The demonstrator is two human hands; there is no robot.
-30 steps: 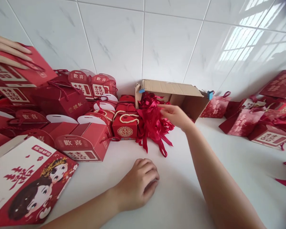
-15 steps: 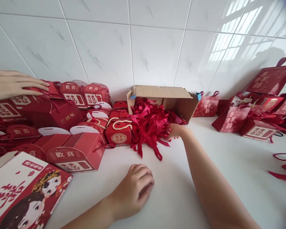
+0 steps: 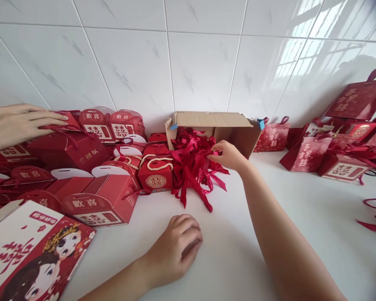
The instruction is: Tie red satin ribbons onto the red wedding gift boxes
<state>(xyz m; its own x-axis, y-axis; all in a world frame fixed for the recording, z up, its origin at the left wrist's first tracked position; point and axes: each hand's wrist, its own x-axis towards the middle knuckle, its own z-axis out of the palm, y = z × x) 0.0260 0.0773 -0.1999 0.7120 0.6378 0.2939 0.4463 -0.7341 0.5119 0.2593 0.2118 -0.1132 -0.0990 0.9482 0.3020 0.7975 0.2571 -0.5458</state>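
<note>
My left hand (image 3: pixel 177 246) rests on the white table with its fingers curled in, and nothing shows in it. At the mouth of a cardboard box (image 3: pixel 213 120), my right hand (image 3: pixel 228 154) pinches at a heap of red ribbons (image 3: pixel 191 167); its fingertips are partly sunk among the strands. The box lies on its side against the wall, and the ribbons spill out of it onto the table. Left of the heap stands a small red gift box (image 3: pixel 156 173) with a gold rope handle.
Several red gift boxes (image 3: pixel 95 200) crowd the left side, behind a picture-printed box (image 3: pixel 21 251). Another person's hand (image 3: pixel 21 125) touches a red box there. More red boxes (image 3: pixel 340 168) and bags (image 3: pixel 307 154) stand at right. A tiled wall (image 3: pixel 203 71) closes the back.
My right hand has moved up and slightly left, from the heap's lower right side onto the ribbons, and some strands shifted. My left hand stays put. The other person's hand has lowered slightly.
</note>
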